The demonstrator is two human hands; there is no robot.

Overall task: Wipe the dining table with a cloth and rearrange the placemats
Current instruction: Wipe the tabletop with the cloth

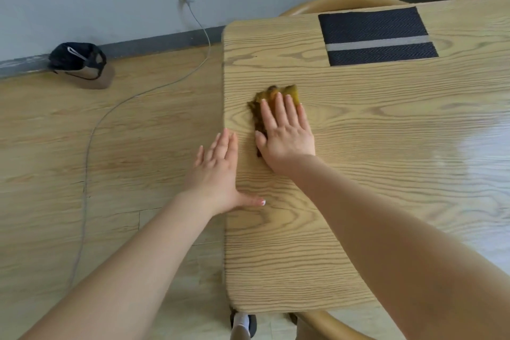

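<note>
While wiping near the worktop's (358, 174) left edge, pressed cloth (265, 102) flat under spread right hand (287, 135); braced open left hand (218, 174) on edge; placemat (375, 36) lay far.

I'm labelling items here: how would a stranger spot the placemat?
Start at the light wood-grain dining table and look to its far side, beyond the right hand pressing an olive-yellow cloth. The dark woven rectangular placemat lies flat there, crossed by one pale grey stripe.
</note>
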